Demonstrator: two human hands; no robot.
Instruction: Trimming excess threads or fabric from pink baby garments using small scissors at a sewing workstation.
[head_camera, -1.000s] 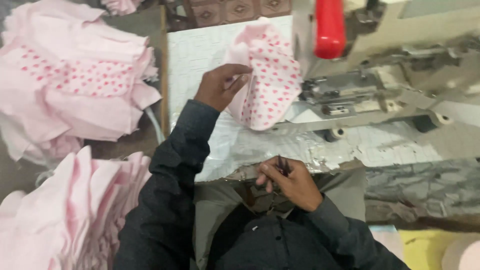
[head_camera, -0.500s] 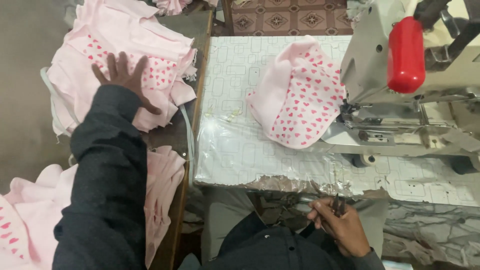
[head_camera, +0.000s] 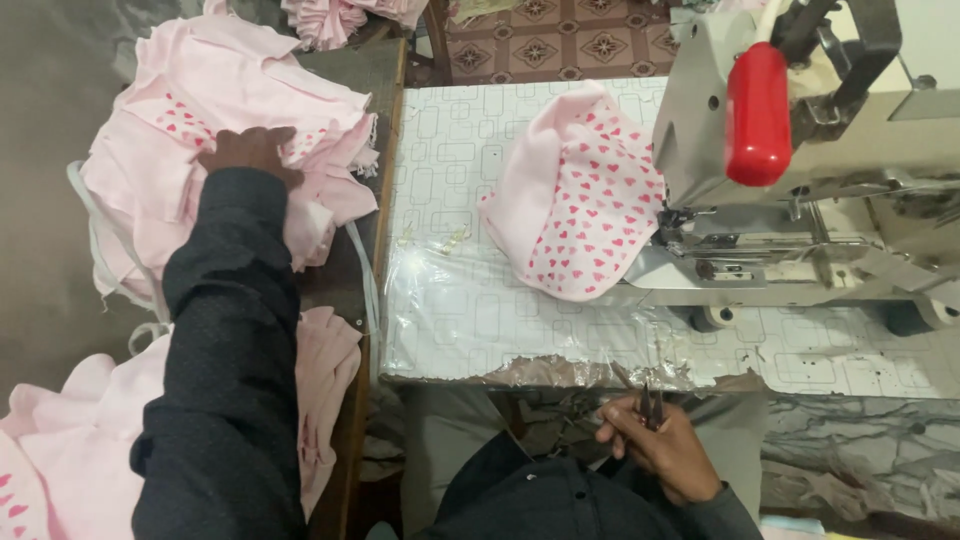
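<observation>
Fetching the next piece: left hand (head_camera: 250, 152) lies flat on the pink fabric pile (head_camera: 200, 130), nothing pinched yet, needing a grasp; right hand (head_camera: 655, 445) pinches small scissors (head_camera: 648, 405)

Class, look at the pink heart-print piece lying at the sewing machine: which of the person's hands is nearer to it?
Right. The right hand is just below the heart-print piece, at the table's near edge; the left hand rests on the pile far left.

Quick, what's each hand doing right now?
Left hand: palm down on the pink fabric pile, grip hidden.
Right hand: closed on small snips.
</observation>
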